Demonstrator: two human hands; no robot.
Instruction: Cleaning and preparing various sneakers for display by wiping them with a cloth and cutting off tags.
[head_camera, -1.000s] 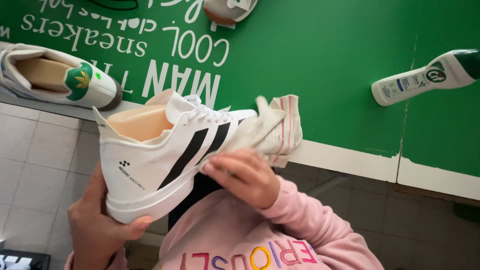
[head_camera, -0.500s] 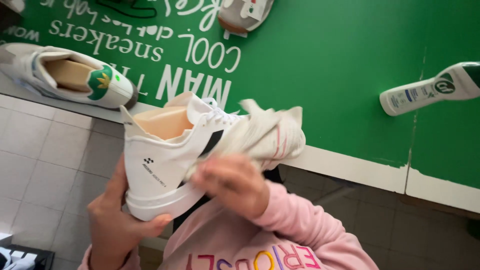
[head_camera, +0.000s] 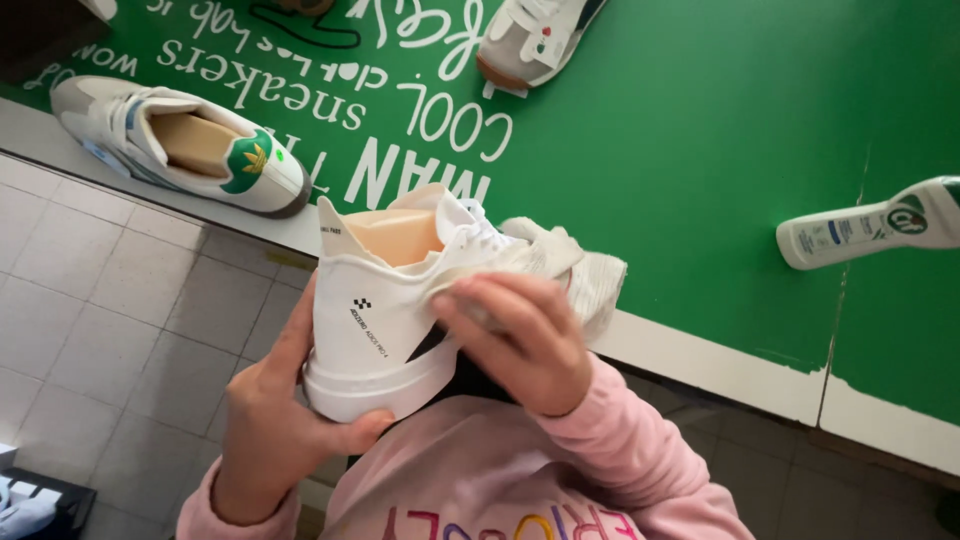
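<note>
The left hand (head_camera: 270, 420) cups the heel of a white shoe (head_camera: 385, 320) from below, the thumb curled under the sole and the fingers wrapped up the back; its grip is closed on the shoe. The shoe is held in the air over the near edge of the counter (head_camera: 700, 180), heel toward the person and toe pointing across the green top. A black stripe shows low on its side, partly covered. A tan insert fills its opening, and white laces (head_camera: 480, 225) sit just beyond that. The right hand (head_camera: 520, 340) presses a cloth (head_camera: 580, 265) flat against the side of the shoe, the fingers bent over the fabric and pinching it against the upper. The cloth is off-white, bunched, and trails past the toe toward the counter edge. A pink sleeve (head_camera: 620, 440) covers the right forearm. On the counter, near its left edge, a second shoe (head_camera: 180, 145) lies on its side, white with a green heel patch and a tan insert. At the far edge, a third shoe (head_camera: 535, 40) is partly cut off by the frame. Toward the right edge, a white bottle (head_camera: 865, 225) with a green cap lies on its side, well apart from both hands. White lettering is painted across the left part of the counter top. A tiled floor (head_camera: 110, 320) lies below the near edge.
</note>
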